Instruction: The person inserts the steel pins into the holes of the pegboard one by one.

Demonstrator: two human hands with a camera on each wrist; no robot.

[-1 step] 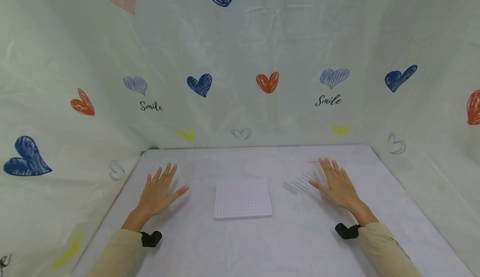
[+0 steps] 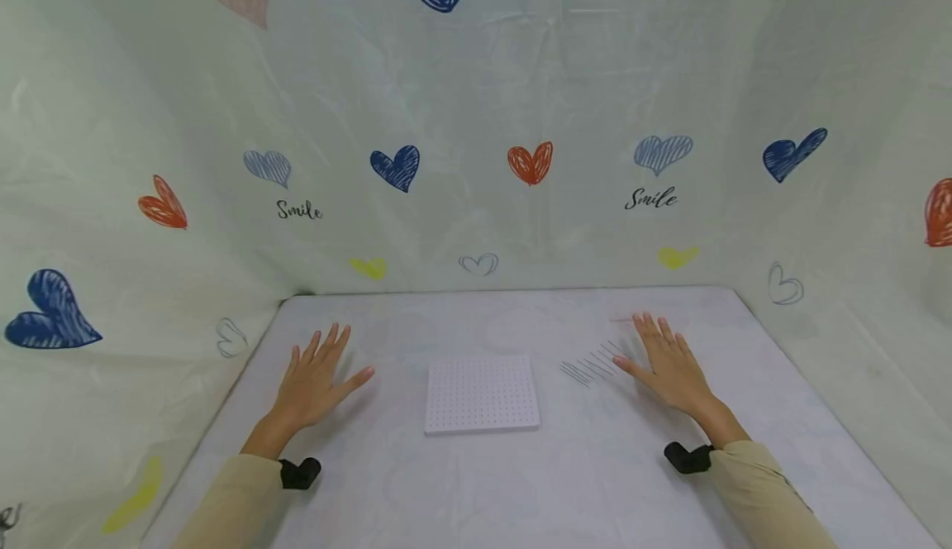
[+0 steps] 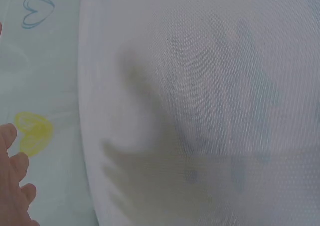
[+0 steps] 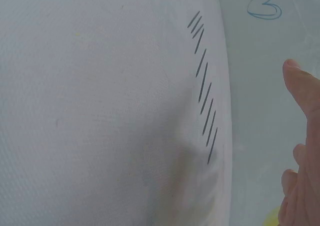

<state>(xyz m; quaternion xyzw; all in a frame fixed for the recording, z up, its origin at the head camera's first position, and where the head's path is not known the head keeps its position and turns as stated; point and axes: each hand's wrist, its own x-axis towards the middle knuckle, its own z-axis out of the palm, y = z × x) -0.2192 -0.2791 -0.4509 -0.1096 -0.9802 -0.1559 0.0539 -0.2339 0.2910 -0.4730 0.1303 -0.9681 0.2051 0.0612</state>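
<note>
Head view: both hands are lying flat on the counter (image 2: 491, 483), palms down, holding nothing.
Counter edges: the pale counter is ending at heart-printed sheeting (image 2: 476, 119) on the far side and on both flanks; the near edge is running out of view below the sleeves.
Open room: bare counter is showing in front of the pegboard, between it and each hand, and behind it up to the far sheeting.
Left hand (image 2: 316, 379): the grip is lying spread, fingers straight and fanned toward the far left corner, thumb pointing toward the pegboard; it is resting on bare counter.
Right hand (image 2: 669, 371): the grip is lying spread too, fingers straight and pointing away, thumb stretching out toward the pins.
Pegboard (image 2: 482, 393): a white square board dotted with rows of small holes is lying flat at the middle of the counter, between the two hands and apart from both.
Pins (image 2: 591, 363): a row of thin dark pins is lying side by side on the counter, just left of the right hand's thumb, between that hand and the pegboard; whether the thumb is touching the nearest one cannot be told.
Right wrist view: the pins (image 4: 204, 85) are showing as a slanted row near the counter's edge, with fingers (image 4: 302, 90) at the side of the frame.
Left wrist view: only fingertips (image 3: 10, 181) are peeking in at the lower corner, beside blurred cloth and the hand's shadow.
</note>
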